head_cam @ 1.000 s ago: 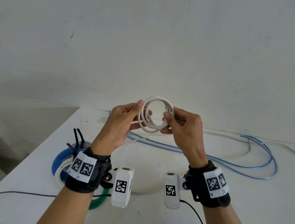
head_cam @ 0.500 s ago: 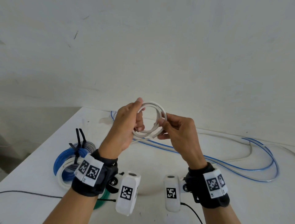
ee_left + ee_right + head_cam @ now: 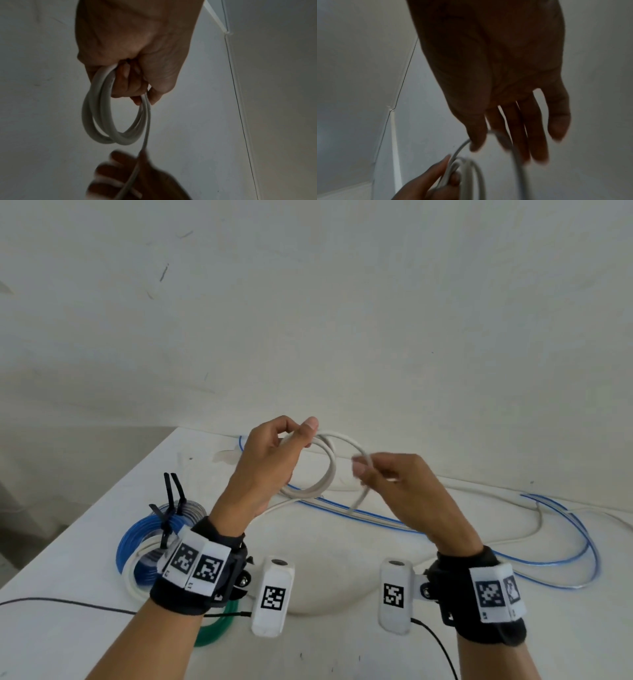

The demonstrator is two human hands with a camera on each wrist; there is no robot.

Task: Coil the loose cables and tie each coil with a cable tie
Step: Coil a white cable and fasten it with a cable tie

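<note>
A white cable coil (image 3: 327, 474) of a few turns hangs above the white table (image 3: 342, 645). My left hand (image 3: 303, 434) pinches the coil's top between thumb and fingers; the left wrist view shows the turns (image 3: 96, 121) hanging from the curled fingers (image 3: 126, 83). To the right of the coil, my right hand (image 3: 363, 470) pinches one strand of the same cable, which arcs over from the left hand and then drops toward the table. The right wrist view is blurred, with the strand (image 3: 460, 148) passing under the thumb.
At the table's left sit tied coils: a blue one (image 3: 137, 539) with black cable ties (image 3: 173, 491), a white one (image 3: 133, 573) and a green one (image 3: 219, 625). Loose blue cable (image 3: 582, 559) and white cable (image 3: 513, 539) trail across the right side. A wall stands behind.
My right hand has moved right, away from the coil, drawing one strand out into a wider loop. The left hand's grip has shifted to the coil's top.
</note>
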